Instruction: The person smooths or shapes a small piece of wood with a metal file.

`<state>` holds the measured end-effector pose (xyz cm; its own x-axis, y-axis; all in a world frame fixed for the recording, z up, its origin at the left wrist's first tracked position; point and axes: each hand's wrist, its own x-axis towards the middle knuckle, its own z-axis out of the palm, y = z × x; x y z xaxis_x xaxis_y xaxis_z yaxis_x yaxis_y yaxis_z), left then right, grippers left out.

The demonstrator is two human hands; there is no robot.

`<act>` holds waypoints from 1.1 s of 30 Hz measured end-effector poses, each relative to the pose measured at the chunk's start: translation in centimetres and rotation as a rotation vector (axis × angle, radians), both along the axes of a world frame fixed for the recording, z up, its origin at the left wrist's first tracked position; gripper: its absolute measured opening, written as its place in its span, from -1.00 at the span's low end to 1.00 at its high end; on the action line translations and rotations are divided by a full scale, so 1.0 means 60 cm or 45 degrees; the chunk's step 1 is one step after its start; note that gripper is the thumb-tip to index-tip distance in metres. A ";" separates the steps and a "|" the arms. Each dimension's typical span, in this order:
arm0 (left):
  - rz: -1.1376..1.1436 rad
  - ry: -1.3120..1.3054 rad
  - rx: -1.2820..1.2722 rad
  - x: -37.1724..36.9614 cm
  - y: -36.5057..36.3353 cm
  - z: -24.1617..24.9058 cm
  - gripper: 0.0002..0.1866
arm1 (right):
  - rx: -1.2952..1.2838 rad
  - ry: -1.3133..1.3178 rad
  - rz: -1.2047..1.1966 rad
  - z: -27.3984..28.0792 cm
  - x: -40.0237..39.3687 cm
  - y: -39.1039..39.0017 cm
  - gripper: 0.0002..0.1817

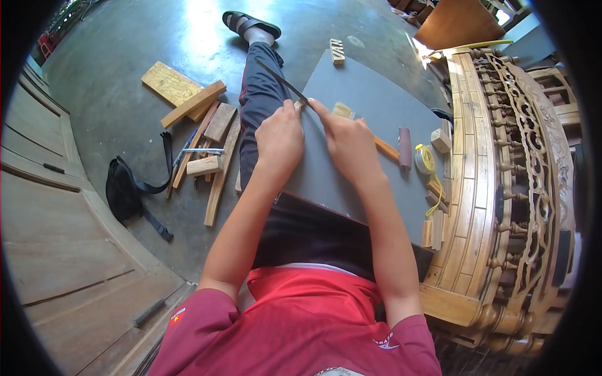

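Observation:
My right hand (351,141) is closed around the near end of a long dark file (279,78), index finger along it, the blade pointing away up and left. My left hand (280,139) is closed beside it, pinching a small pale wooden piece (298,106) that is mostly hidden by the fingers. The file crosses right at this piece. Both hands are over a grey board (320,169). Partly under my right hand lies a paintbrush (386,149) with an orange handle. Carved wooden letters (337,52) stand at the board's far corner.
A sandpaper roll (404,148), a tape roll (425,159) and wood blocks (441,140) lie on the board's right side. A carved wooden bench (467,188) borders the right. Wood offcuts (221,122) and a black bag (122,188) are on the floor left; wooden panels (75,250) line the left.

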<state>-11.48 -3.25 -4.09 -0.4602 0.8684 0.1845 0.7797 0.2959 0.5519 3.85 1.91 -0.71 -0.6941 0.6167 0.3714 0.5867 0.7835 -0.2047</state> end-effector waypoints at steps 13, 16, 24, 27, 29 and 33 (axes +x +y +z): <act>-0.003 -0.019 0.041 -0.004 0.001 -0.008 -0.62 | 0.038 0.003 -0.042 -0.007 -0.009 0.005 -0.37; -0.017 -0.030 0.031 -0.003 0.001 -0.002 -0.62 | 0.061 0.053 -0.041 -0.019 -0.022 0.013 -0.37; 0.048 -0.045 0.079 0.002 0.000 -0.012 -0.63 | -0.094 -0.025 -0.071 0.041 0.100 -0.075 -0.38; 0.004 -0.021 -0.007 -0.002 -0.003 -0.005 -0.71 | -0.101 -0.018 -0.040 0.049 0.078 -0.066 -0.41; 0.007 -0.017 -0.001 -0.002 -0.002 -0.004 -0.69 | -0.063 -0.010 -0.013 0.032 0.038 -0.040 -0.42; 0.000 -0.014 -0.003 -0.003 -0.001 -0.001 -0.67 | 0.045 -0.064 -0.052 -0.006 -0.020 0.002 -0.41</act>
<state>-11.65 -3.32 -4.16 -0.4623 0.8688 0.1775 0.7735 0.2973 0.5597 2.63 2.02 -1.06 -0.6871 0.6319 0.3586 0.6270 0.7651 -0.1468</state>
